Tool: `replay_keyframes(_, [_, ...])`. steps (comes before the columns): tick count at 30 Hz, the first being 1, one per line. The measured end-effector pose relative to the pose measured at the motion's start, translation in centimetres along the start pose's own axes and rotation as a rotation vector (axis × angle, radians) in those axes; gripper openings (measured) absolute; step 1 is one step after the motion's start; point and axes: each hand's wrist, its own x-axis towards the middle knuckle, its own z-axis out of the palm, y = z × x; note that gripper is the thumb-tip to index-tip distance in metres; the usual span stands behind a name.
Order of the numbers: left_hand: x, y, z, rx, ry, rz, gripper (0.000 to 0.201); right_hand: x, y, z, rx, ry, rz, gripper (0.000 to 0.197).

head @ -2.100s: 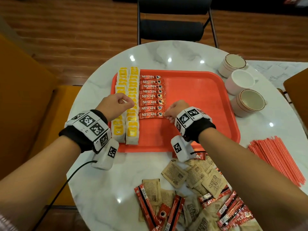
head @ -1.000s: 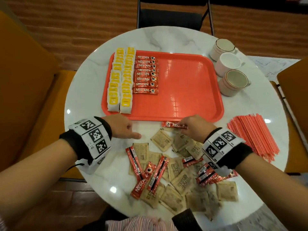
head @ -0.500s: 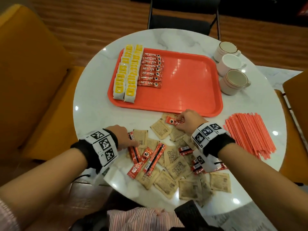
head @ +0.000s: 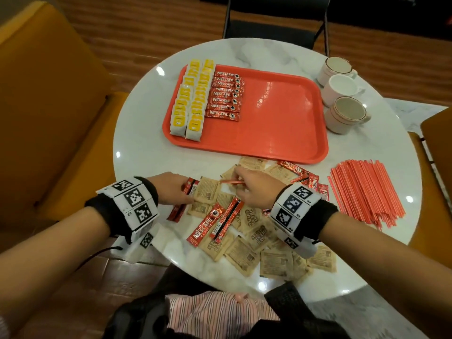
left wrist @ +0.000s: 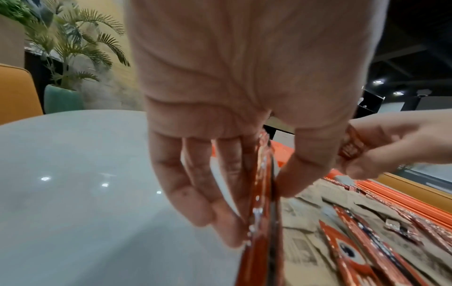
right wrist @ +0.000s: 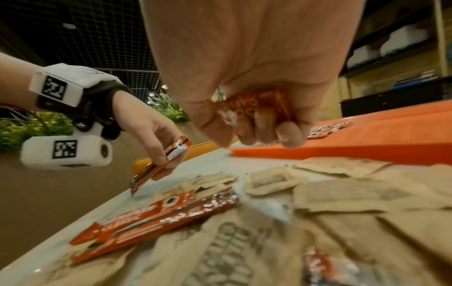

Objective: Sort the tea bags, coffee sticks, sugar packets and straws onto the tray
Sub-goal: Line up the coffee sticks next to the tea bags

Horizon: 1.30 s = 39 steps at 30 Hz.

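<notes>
Left hand [left wrist: 244, 116]: pinches a coffee stick [left wrist: 263, 203] edge-on — only the left wrist view shows this; long axis 12-to-6.
Right hand [right wrist: 257, 77]: fingers curled round a second stick [right wrist: 257, 104], pointing 9 o'clock in head view.

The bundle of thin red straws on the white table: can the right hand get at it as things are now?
Probably not at once. The bundle of thin red straws lies uncovered just beside the right hand, with nothing between them, but its fingers are curled round a red coffee stick, which it would likely have to put down first.

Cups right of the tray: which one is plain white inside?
The middle cup of the three. Its inside is bright white, while the far cup and the near cup have beige insides and brown-lined rims.
</notes>
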Motion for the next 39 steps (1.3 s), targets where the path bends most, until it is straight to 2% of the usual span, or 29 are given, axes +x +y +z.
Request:
replay_keyframes(3, [-0.2, 0.2, 1.0, -0.135, -0.009, 0.073, 0.009, 0.2, -0.8, 0.8, -0.047, -0.165, -0.048, 0.038])
replay_keyframes(6, [-0.6, 0.3, 2.1, -0.165, 0.012, 0.096, 0.016, 0.8, -1.1, 1.6, -0.183, -0.238, -0.09, 0.038])
replay_keyframes(9, [-0.9, 0.6, 3.3, -0.053, -0.005, 0.06, 0.015, 1.1, -1.1, 1.8, -0.223, -0.24, -0.093, 0.03])
replay_keyframes(12, [-0.5, 0.7, 4.5, -0.05, -0.058, 0.024, 0.04, 1.1, -1.3, 1.8, -0.225, -0.233, -0.077, 0.029])
replay_keyframes(14, [-0.3, 0.9, 4.9, -0.028, -0.031, 0.029, 0.05, 1.0, -1.5, 1.9, -0.255, -0.217, -0.082, 0.031])
replay_keyframes(18, [-0.1, 1.7, 5.4, 0.076, 0.058, 0.043, 0.038, 0.7, -1.5, 2.2, -0.267, -0.185, -0.1, 0.036])
replay_keyframes(23, [-0.3, 1.8, 5.5, 0.036, 0.044, 0.054, 0.033, 0.7, -1.7, 2.7, -0.362, -0.138, -0.13, 0.039])
replay_keyframes(27, [-1.2, 1.2, 4.6, -0.134, 0.02, 0.089, 0.031, 1.2, -1.8, 2.8, -0.359, -0.114, -0.158, 0.029])
replay_keyframes(30, [-1.5, 0.5, 3.3, -0.241, 0.04, 0.061, 0.014, 1.3, -1.5, 2.0, -0.295, -0.115, -0.142, 0.025])
replay_keyframes(32, [-1.3, 0.1, 2.4, -0.429, 0.05, 0.031, 0.021, 1.2, -1.3, 1.0, -0.224, -0.113, -0.104, 0.023])
replay_keyframes(34, [-0.8, -0.1, 1.4, -0.63, 0.046, 0.022, 0.018, 1.4, -1.0, -0.1, -0.136, -0.081, -0.08, 0.015])
replay_keyframes(39, [1.1, -0.2, -1.1, -0.901, 0.041, -0.012, 0.013, 2.6, -1.2, -2.6, 0.068, 0.012, -0.011, 0.007])
